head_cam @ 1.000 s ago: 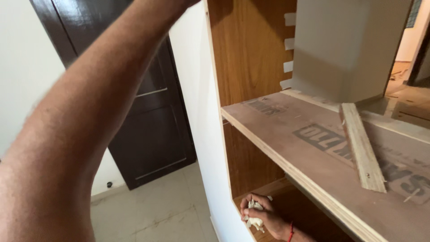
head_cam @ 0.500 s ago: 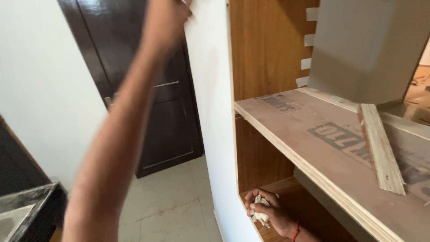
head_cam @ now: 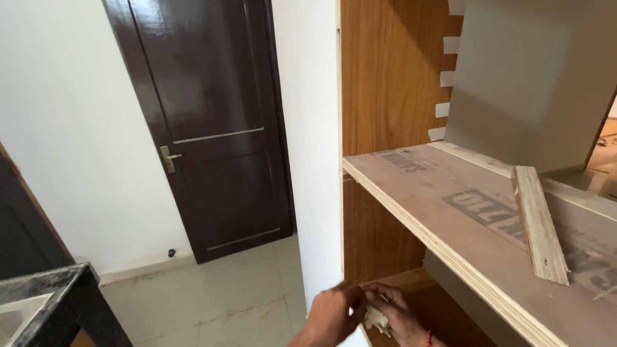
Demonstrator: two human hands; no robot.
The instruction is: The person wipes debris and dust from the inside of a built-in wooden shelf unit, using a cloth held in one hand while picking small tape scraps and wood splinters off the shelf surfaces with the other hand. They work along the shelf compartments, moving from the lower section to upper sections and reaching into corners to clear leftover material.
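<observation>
Both hands meet low in the head view, in front of the wooden cabinet's lower opening. My right hand (head_cam: 397,316), a red thread at its wrist, is closed around a whitish lump of soft material (head_cam: 376,319). My left hand (head_cam: 329,316) is turned back-up beside it, its fingertips touching the lump and the right fingers. Its palm is hidden, so its grip does not show. The hands sit just below the white edge of the cabinet side panel (head_cam: 315,160).
A plywood shelf (head_cam: 450,218) with printed marks juts out at mid height and carries a loose wooden strip (head_cam: 538,225). A grey back board (head_cam: 533,77) stands above it. A dark brown door (head_cam: 212,122), a tiled floor (head_cam: 212,302) and a dark counter corner (head_cam: 45,295) lie to the left.
My left arm, raised high along the white panel edge before, has come down to the right hand and the lump. The view has swung left, showing more of the door.
</observation>
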